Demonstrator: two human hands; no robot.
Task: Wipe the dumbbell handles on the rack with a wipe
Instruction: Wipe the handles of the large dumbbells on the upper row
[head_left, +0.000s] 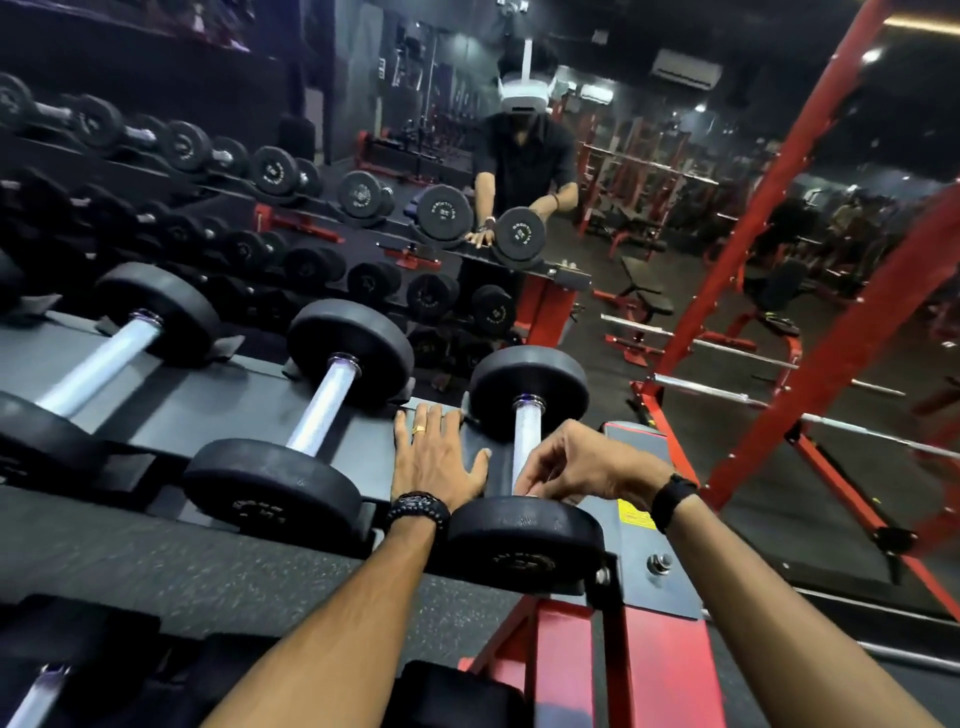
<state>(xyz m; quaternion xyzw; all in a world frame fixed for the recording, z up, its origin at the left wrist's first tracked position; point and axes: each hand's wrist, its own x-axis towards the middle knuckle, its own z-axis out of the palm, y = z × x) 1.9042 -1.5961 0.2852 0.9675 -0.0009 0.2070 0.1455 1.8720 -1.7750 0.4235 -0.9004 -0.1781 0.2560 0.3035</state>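
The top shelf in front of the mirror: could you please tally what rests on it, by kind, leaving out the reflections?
Dumbbells: 3, namely left, middle, right
Hands: 2, the left hand flat on the shelf, the right hand at the right dumbbell's handle
Total: 5

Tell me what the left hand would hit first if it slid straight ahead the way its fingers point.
The left hand lies flat on the grey metal rack shelf, fingers pointing toward the mirror. Going straight on, it would likely run off the shelf's far edge first, passing between two black round dumbbell heads; depth is unclear.
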